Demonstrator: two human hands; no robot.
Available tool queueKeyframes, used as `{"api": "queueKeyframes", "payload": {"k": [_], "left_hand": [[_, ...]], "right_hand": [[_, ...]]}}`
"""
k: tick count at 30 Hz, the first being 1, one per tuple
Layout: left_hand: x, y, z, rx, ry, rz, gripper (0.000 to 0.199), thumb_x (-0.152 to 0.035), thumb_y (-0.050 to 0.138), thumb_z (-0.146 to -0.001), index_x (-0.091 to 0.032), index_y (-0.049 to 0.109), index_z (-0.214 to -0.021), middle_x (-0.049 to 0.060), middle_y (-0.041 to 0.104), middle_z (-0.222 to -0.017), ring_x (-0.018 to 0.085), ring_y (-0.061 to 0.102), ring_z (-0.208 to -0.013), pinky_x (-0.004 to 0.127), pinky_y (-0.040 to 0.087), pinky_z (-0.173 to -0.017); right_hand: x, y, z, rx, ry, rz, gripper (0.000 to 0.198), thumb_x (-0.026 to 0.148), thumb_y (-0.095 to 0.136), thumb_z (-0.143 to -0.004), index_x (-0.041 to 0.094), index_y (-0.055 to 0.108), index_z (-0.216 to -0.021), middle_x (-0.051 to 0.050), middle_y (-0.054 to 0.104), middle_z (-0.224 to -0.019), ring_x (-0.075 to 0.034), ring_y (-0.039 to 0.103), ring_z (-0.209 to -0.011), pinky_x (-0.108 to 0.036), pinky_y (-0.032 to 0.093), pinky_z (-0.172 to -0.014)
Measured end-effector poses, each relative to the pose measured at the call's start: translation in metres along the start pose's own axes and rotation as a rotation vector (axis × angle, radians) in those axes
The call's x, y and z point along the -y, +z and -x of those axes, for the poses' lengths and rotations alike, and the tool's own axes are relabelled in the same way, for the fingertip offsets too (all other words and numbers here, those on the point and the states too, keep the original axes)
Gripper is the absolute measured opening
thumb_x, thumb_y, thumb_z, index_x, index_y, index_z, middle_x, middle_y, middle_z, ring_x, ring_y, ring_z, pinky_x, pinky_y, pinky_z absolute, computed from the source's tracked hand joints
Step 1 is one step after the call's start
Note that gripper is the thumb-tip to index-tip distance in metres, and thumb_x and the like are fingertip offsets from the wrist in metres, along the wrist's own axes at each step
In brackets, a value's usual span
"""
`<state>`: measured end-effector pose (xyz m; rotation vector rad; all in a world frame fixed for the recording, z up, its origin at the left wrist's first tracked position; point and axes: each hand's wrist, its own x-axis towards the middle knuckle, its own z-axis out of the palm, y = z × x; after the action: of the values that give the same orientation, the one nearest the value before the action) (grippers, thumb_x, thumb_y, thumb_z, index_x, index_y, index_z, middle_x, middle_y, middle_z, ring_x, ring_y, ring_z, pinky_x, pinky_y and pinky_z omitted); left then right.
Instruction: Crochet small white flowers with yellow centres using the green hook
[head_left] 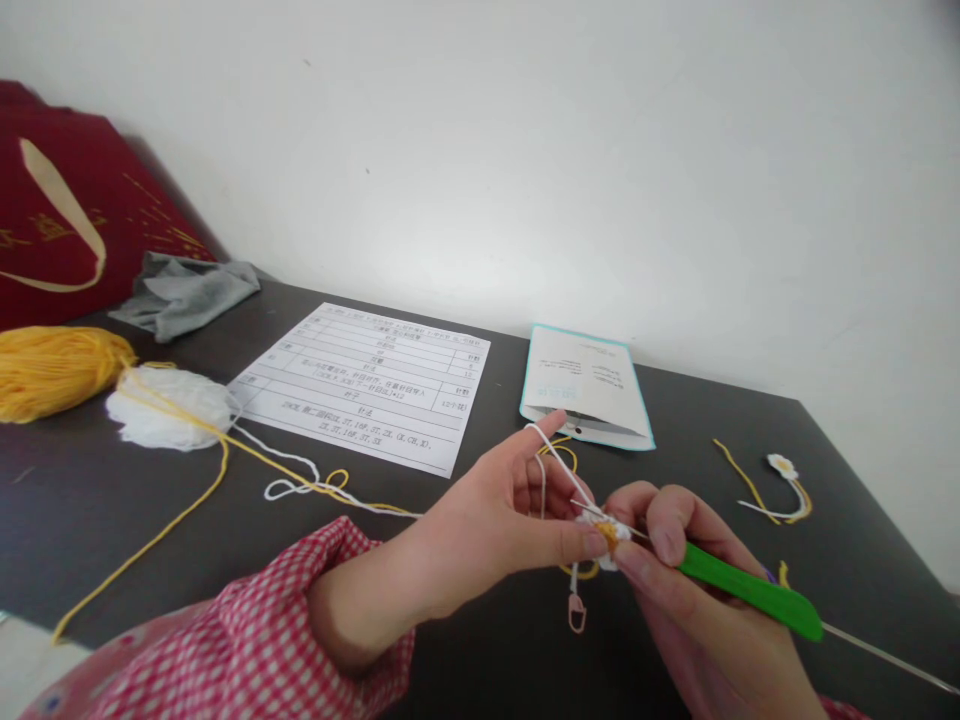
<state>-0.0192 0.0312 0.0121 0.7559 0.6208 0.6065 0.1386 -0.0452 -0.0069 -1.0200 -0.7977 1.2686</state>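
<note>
My left hand (517,510) pinches a small crocheted flower (606,533) with a yellow centre and white edge between thumb and fingers. White yarn (559,455) runs taut from its raised index finger down to the flower. Around the green handle of a crochet hook (750,590) the fingers of my right hand (690,560) are closed; its thin metal shaft reaches the flower. Below the flower hangs a pink stitch marker (576,613). Yellow yarn loops near my left fingers, partly hidden by them.
White yarn (172,408) and yellow yarn balls (60,370) lie at left, strands trailing to my hands. A printed sheet (367,390) and a white packet (585,380) lie behind. A finished small flower (783,466) lies right. A red bag (82,200) and grey plastic (187,292) stand back left.
</note>
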Motion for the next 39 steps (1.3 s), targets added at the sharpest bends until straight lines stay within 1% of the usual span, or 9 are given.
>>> {"api": "queueKeyframes", "payload": {"k": [3, 5, 8, 14, 20, 29, 33, 36, 39], "left_hand": [[-0.003, 0.002, 0.002, -0.013, -0.049, 0.008, 0.108, -0.018, 0.091, -0.059, -0.014, 0.033, -0.15, -0.003, 0.065, -0.078, 0.011, 0.059, -0.072, 0.028, 0.045, -0.072], [-0.005, 0.002, 0.003, -0.01, -0.08, 0.017, 0.108, -0.016, 0.09, -0.059, -0.011, 0.032, -0.15, -0.004, 0.065, -0.076, 0.01, 0.058, -0.07, 0.026, 0.045, -0.069], [-0.006, 0.001, 0.004, 0.015, -0.117, 0.035, 0.102, -0.011, 0.087, -0.059, -0.009, 0.035, -0.147, -0.004, 0.065, -0.074, 0.009, 0.057, -0.067, 0.024, 0.043, -0.065], [-0.006, -0.005, 0.003, 0.061, -0.215, 0.012, 0.105, -0.011, 0.084, -0.06, -0.014, 0.031, -0.15, -0.004, 0.065, -0.073, 0.01, 0.057, -0.062, 0.026, 0.043, -0.062], [-0.006, -0.009, 0.003, 0.115, -0.283, 0.017, 0.097, -0.012, 0.083, -0.061, -0.016, 0.037, -0.146, -0.004, 0.066, -0.073, 0.01, 0.057, -0.062, 0.026, 0.041, -0.062], [-0.006, -0.006, 0.002, 0.042, -0.175, 0.109, 0.081, -0.003, 0.073, -0.069, -0.01, 0.041, -0.143, -0.003, 0.067, -0.076, 0.01, 0.063, -0.068, 0.026, 0.044, -0.073], [-0.002, -0.004, 0.002, 0.064, -0.137, 0.174, 0.077, -0.004, 0.074, -0.072, -0.013, 0.042, -0.141, -0.003, 0.066, -0.079, 0.01, 0.063, -0.064, 0.027, 0.046, -0.07], [-0.001, -0.002, 0.002, 0.054, -0.126, 0.185, 0.077, -0.006, 0.076, -0.073, -0.012, 0.041, -0.141, -0.003, 0.066, -0.079, 0.008, 0.061, -0.064, 0.025, 0.044, -0.068], [-0.002, -0.001, 0.003, 0.034, -0.135, 0.166, 0.082, -0.01, 0.081, -0.07, -0.012, 0.041, -0.141, -0.003, 0.066, -0.078, 0.008, 0.06, -0.063, 0.023, 0.043, -0.066]], "right_hand": [[0.008, 0.004, 0.0, 0.003, -0.071, 0.043, 0.019, 0.029, 0.078, -0.079, 0.024, 0.063, -0.069, 0.001, 0.063, -0.076, -0.014, 0.058, -0.07, -0.022, 0.051, -0.064], [0.013, 0.007, -0.001, 0.008, -0.121, 0.075, 0.026, 0.038, 0.069, -0.087, 0.023, 0.065, -0.066, 0.0, 0.062, -0.07, -0.014, 0.056, -0.067, -0.023, 0.051, -0.063], [0.016, 0.007, -0.003, 0.032, -0.147, 0.104, 0.036, 0.042, 0.058, -0.094, 0.023, 0.065, -0.065, 0.0, 0.059, -0.065, -0.015, 0.053, -0.064, -0.023, 0.049, -0.061], [0.015, 0.001, -0.003, 0.068, -0.099, 0.102, 0.039, 0.044, 0.054, -0.096, 0.024, 0.066, -0.066, 0.0, 0.06, -0.062, -0.016, 0.053, -0.062, -0.026, 0.048, -0.059], [0.019, 0.002, -0.004, 0.055, -0.03, 0.059, 0.041, 0.045, 0.056, -0.095, 0.023, 0.066, -0.062, 0.001, 0.057, -0.056, -0.013, 0.051, -0.054, -0.024, 0.045, -0.053], [0.016, 0.008, -0.009, -0.022, 0.164, -0.137, 0.037, 0.044, 0.065, -0.089, 0.022, 0.063, -0.059, 0.002, 0.055, -0.055, -0.012, 0.047, -0.051, -0.024, 0.043, -0.051], [0.013, 0.006, -0.008, -0.032, 0.235, -0.234, 0.038, 0.041, 0.062, -0.092, 0.022, 0.062, -0.06, 0.002, 0.057, -0.054, -0.011, 0.048, -0.051, -0.023, 0.045, -0.052], [0.013, 0.006, -0.008, -0.047, 0.259, -0.26, 0.038, 0.041, 0.062, -0.091, 0.021, 0.062, -0.059, 0.002, 0.057, -0.055, -0.011, 0.048, -0.051, -0.023, 0.046, -0.053], [0.014, 0.008, -0.008, -0.064, 0.216, -0.204, 0.037, 0.042, 0.063, -0.09, 0.021, 0.062, -0.059, 0.001, 0.056, -0.055, -0.012, 0.047, -0.051, -0.024, 0.046, -0.052]]}}
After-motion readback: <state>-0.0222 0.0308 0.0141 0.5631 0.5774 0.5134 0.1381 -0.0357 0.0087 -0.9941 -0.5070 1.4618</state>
